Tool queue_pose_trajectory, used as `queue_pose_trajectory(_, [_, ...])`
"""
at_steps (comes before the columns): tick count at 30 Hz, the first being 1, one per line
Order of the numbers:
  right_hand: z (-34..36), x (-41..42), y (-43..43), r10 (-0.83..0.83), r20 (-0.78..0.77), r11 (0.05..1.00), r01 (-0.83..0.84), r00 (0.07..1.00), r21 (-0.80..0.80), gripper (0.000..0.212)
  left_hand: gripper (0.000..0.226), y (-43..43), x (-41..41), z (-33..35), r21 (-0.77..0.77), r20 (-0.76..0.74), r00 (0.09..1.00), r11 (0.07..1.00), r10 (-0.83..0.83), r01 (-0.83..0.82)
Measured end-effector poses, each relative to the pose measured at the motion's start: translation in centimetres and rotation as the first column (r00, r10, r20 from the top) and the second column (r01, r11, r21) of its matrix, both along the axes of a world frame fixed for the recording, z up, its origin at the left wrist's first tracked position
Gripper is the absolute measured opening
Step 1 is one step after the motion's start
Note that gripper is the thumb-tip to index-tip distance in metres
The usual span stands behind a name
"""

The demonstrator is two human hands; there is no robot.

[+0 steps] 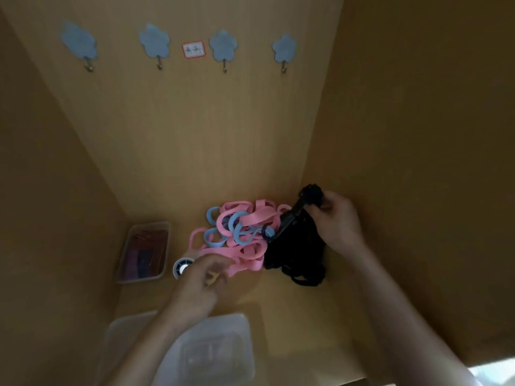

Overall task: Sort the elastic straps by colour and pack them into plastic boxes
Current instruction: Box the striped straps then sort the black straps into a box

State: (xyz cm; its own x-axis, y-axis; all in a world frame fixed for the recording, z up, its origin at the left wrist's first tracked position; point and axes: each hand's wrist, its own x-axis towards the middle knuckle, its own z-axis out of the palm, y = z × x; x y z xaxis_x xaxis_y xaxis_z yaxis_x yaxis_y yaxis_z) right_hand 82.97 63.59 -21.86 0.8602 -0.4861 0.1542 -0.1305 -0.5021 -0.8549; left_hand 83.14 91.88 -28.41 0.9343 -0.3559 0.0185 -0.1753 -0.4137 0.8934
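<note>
A tangled heap of pink straps (pixel 245 246) with several blue straps (pixel 237 227) mixed in lies on the wooden shelf floor. A pile of black straps (pixel 295 254) sits right of it. My right hand (pixel 337 221) grips a bunch of black straps (pixel 310 195) and lifts one end above the pile. My left hand (pixel 200 285) hovers blurred at the near left edge of the pink heap, fingers loosely curled; whether it holds a strap is unclear. Two clear plastic boxes (pixel 239 327) stand at the front, under my left forearm.
A small clear box (pixel 145 252) with dark red and purple contents stands at the left wall. A tape roll (pixel 182 267) lies beside it. Wooden walls close in left, back and right. Four cloud-shaped hooks (pixel 158 48) hang on the back wall.
</note>
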Motion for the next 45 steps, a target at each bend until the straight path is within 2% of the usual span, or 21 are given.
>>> queue_pose_trajectory(4, [4.5,-0.7,0.1,0.101,0.044,0.995,-0.102,0.994,0.011,0.013,0.026,-4.8,2.1,4.0,-0.158,-0.032,0.997,0.986,-0.066,0.060])
queue_pose_trajectory(5, [5.5,-0.8,0.2,0.123,0.050,0.992,-0.123,0.991,0.004,0.015,0.035,-5.8,2.5,5.4,-0.187,-0.026,0.997,0.980,-0.067,0.061])
queue_pose_trajectory(7, [7.2,-1.0,0.4,0.167,0.069,0.985,-0.163,0.984,-0.056,0.017,0.067,-7.4,3.3,8.3,-0.190,0.024,0.997,0.978,-0.077,0.080])
queue_pose_trajectory(9, [8.8,-1.0,0.8,0.200,0.080,0.974,-0.189,0.976,-0.128,0.015,0.088,-8.7,4.2,11.1,-0.058,0.098,0.980,0.982,-0.173,0.179])
queue_pose_trajectory(10, [9.6,-0.8,1.0,0.212,0.086,0.966,-0.196,0.973,-0.166,0.013,0.084,-9.2,4.8,12.3,0.014,0.115,0.967,0.974,-0.228,0.228])
queue_pose_trajectory(11, [10.4,-0.6,1.2,0.219,0.098,0.958,-0.194,0.971,-0.212,0.012,0.068,-9.8,5.5,13.6,0.051,0.124,0.954,0.962,-0.271,0.267])
queue_pose_trajectory(13, [11.8,0.0,1.5,0.217,0.122,0.954,-0.184,0.969,-0.234,0.012,0.022,-10.5,6.6,16.5,0.045,0.131,0.940,0.949,-0.316,0.312])
queue_pose_trajectory(14, [12.6,0.2,1.7,0.220,0.141,0.964,-0.194,0.965,-0.179,0.012,0.012,-10.7,7.2,18.0,0.014,0.105,0.939,0.944,-0.329,0.329])
queue_pose_trajectory(16, [13.8,0.6,1.9,0.242,0.179,0.967,-0.251,0.954,0.033,0.015,0.017,-10.6,7.9,20.9,-0.038,0.049,0.944,0.944,-0.326,0.328])
queue_pose_trajectory(18, [13.9,1.0,2.0,0.297,0.196,0.907,-0.340,0.935,0.249,0.024,0.019,-10.0,8.4,23.6,-0.018,0.085,0.955,0.958,-0.284,0.286])
queue_pose_trajectory(19, [13.6,1.3,1.9,0.325,0.174,0.883,-0.364,0.930,0.296,0.029,0.019,-9.5,8.6,24.7,0.009,0.115,0.959,0.966,-0.258,0.259])
queue_pose_trajectory(21, [12.7,1.9,1.8,0.365,0.064,0.895,-0.369,0.929,0.250,0.032,0.017,-8.5,9.3,26.8,0.052,0.177,0.963,0.979,-0.202,0.195])
queue_pose_trajectory(24, [11.6,2.5,1.5,0.429,-0.113,0.903,-0.420,0.896,0.094,0.010,0.016,-6.5,9.8,30.0,0.071,0.299,0.950,0.995,-0.086,0.068])
queue_pose_trajectory(26, [11.5,2.7,1.1,0.446,-0.151,0.895,-0.436,0.882,0.096,0.010,0.016,-4.7,9.9,32.0,0.037,0.386,0.923,0.999,0.006,-0.022])
queue_pose_trajectory(28, [12.5,2.7,0.9,0.454,-0.086,0.885,-0.437,0.887,0.160,0.017,0.014,-2.8,10.0,33.5,0.016,0.440,0.895,0.996,0.070,-0.086])
queue_pose_trajectory(30, [14.4,3.1,0.7,0.441,0.011,0.883,-0.436,0.898,0.175,0.019,0.012,-1.0,10.0,34.2,0.059,0.475,0.876,0.989,0.089,-0.132])
queue_pose_trajectory(34, [19.6,4.2,0.0,0.387,0.164,0.908,-0.406,0.907,0.100,0.017,0.014,2.2,10.8,34.2,0.073,0.492,0.862,0.981,0.120,-0.178])
queue_pose_trajectory(37, [23.0,5.2,-0.1,0.313,0.210,0.949,-0.313,0.926,-0.035,0.018,0.016,4.4,11.0,33.9,0.085,0.495,0.859,0.977,0.128,-0.195])
queue_pose_trajectory(42, [26.1,6.7,1.2,0.191,0.328,0.980,-0.161,0.925,-0.115,0.011,0.017,6.9,11.2,32.0,0.227,0.546,0.828,0.929,0.127,-0.292])
queue_pose_trajectory(45, [27.6,7.1,2.7,0.192,0.407,0.980,-0.150,0.893,-0.135,0.014,0.025,7.3,11.1,31.5,0.286,0.530,0.841,0.910,0.111,-0.300])
